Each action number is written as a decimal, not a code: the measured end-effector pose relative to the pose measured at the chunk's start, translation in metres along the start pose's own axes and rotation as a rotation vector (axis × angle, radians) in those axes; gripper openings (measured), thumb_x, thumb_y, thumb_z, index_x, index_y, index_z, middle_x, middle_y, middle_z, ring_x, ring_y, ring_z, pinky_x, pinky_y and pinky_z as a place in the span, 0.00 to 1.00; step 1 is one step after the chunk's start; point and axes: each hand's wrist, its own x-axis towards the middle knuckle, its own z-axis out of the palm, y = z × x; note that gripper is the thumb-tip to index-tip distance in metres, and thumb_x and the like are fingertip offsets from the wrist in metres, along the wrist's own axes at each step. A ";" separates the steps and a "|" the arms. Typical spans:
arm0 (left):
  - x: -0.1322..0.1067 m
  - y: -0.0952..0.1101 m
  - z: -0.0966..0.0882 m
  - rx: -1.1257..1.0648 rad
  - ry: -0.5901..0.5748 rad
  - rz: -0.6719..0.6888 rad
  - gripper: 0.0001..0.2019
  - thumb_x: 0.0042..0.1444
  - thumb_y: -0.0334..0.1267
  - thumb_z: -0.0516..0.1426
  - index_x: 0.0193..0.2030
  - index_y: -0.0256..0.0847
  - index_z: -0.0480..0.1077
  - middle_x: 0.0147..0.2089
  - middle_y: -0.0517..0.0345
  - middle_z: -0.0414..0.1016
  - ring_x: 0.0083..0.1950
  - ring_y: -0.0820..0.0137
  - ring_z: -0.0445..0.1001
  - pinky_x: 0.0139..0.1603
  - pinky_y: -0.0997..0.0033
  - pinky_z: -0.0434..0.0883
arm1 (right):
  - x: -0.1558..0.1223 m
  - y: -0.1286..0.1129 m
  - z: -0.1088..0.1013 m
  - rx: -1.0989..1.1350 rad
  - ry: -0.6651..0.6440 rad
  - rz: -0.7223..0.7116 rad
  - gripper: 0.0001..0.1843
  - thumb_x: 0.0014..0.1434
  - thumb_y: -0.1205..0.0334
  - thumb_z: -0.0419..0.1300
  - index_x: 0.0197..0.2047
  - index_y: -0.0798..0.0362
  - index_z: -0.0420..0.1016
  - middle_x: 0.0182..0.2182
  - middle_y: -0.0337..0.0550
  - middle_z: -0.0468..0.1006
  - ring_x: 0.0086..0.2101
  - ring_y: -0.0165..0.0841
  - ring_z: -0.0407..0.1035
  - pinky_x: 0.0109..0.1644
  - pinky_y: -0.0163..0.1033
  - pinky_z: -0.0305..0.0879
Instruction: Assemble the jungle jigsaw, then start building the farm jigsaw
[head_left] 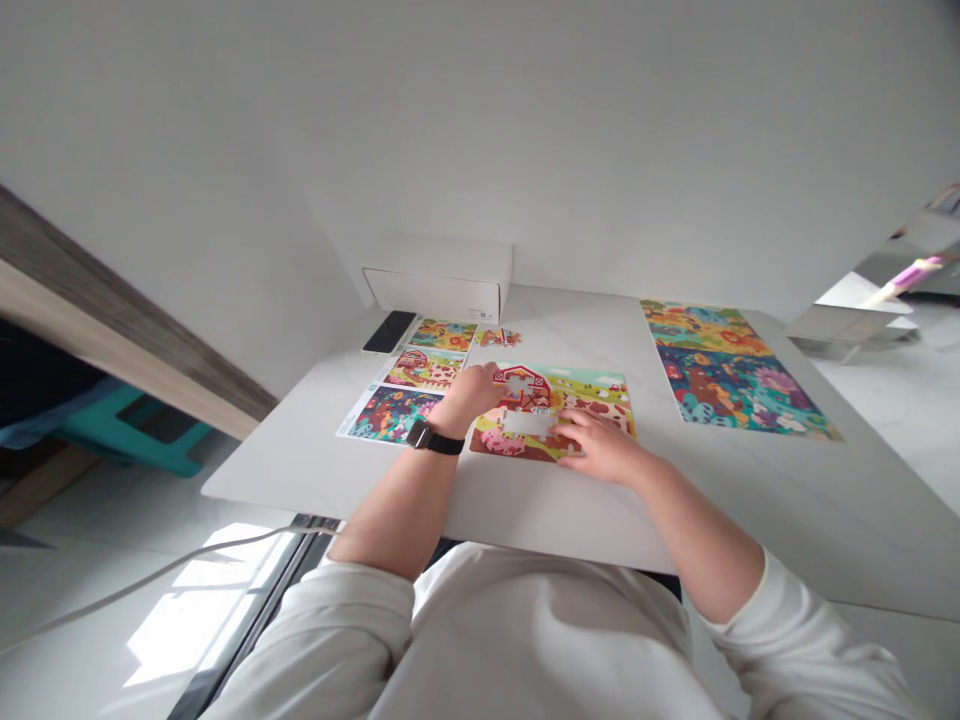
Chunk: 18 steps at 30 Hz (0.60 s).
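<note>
A farm jigsaw puzzle (600, 385) with a red barn, cows and a pig lies on the table in front of me. White table shows through gaps near its middle and in the barn. My left hand (478, 388), a black watch (433, 437) on its wrist, is at the puzzle's upper left edge. Its fingers are bent close together, and whatever they may hold is hidden. Over the puzzle's lower right part rests my right hand (600, 446), fingers apart and touching the pieces. Loose puzzle pieces (499, 338) lie just beyond the left hand.
A picture sheet (424, 368) with three scenes lies at the left, beside a black phone (389, 332). Behind them, a white box (439, 285) stands against the wall. Two joined colourful puzzles (739, 370) lie at the right of the white table (750, 500).
</note>
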 end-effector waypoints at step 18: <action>0.012 -0.004 0.008 -0.137 0.129 0.029 0.15 0.70 0.48 0.56 0.42 0.43 0.81 0.43 0.49 0.85 0.46 0.59 0.81 0.44 0.65 0.72 | 0.019 0.012 -0.042 0.237 0.167 -0.037 0.23 0.68 0.57 0.65 0.65 0.41 0.80 0.69 0.47 0.75 0.67 0.44 0.71 0.69 0.50 0.70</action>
